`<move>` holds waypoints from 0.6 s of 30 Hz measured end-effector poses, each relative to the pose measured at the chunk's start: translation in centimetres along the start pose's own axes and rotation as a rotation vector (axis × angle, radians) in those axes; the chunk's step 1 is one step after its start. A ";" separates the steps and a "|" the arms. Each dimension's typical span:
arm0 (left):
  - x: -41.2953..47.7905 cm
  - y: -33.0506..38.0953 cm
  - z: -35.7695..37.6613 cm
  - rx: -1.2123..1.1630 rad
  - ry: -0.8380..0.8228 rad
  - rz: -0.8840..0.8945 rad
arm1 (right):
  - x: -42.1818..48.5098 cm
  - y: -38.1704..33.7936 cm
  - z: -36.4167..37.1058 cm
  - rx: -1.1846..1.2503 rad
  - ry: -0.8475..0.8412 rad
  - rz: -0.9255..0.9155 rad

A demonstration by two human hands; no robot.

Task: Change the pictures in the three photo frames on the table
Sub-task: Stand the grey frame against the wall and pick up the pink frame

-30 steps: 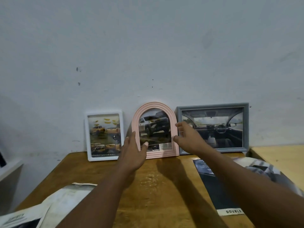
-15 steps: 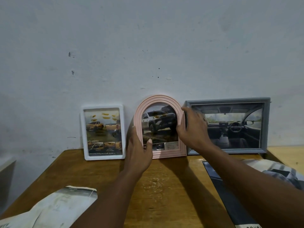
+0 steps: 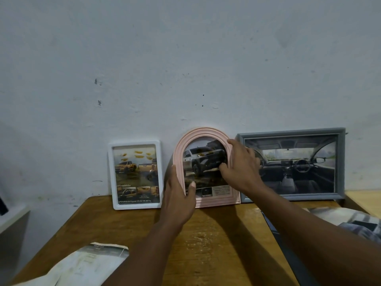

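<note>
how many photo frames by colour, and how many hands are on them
white frame: 1
pink arched frame: 1
grey frame: 1
total frames: 3
hands on a frame: 2, the left hand and right hand, both on the pink one

Three frames stand in a row at the back of the table [image 3: 216, 244], against the wall [image 3: 185, 58] — rectangular frame [image 3: 135, 175] left, arched frame [image 3: 206, 168] middle, wide frame [image 3: 296, 164] right. A folded paper [image 3: 88, 263] lies at the front left — magazines [image 3: 346, 219] at the right.

Bench [image 3: 216, 240]: varnished wood, slightly glossy. Pink arched frame [image 3: 179, 153]: smooth matt plastic. Papers at front-left corner [image 3: 90, 263]: matt, creased.
</note>
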State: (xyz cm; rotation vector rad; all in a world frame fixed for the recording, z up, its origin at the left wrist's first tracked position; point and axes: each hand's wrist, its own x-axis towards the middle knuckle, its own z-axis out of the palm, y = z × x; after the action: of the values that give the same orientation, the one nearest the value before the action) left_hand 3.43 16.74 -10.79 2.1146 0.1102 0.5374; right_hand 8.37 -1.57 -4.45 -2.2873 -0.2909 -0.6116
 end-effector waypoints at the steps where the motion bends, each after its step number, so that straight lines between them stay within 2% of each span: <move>1: -0.1 0.0 -0.1 0.004 0.005 0.006 | -0.1 -0.1 -0.1 0.009 0.005 0.004; 5: -1.1 0.1 -0.8 0.028 -0.001 0.015 | -1.1 0.0 -0.7 0.078 -0.040 0.004; 12: -4.8 2.2 -3.5 -0.044 -0.019 -0.016 | -4.2 -2.0 -3.8 0.252 -0.171 -0.098; 18: -7.5 4.6 -7.1 0.088 -0.045 -0.025 | -6.5 -3.4 -7.2 0.277 -0.193 -0.061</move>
State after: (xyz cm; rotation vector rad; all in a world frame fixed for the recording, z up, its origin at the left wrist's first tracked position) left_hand -6.87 17.47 -6.16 2.2069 0.1368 0.4770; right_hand -0.99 -4.52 -1.29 -2.0761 -0.5078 -0.3550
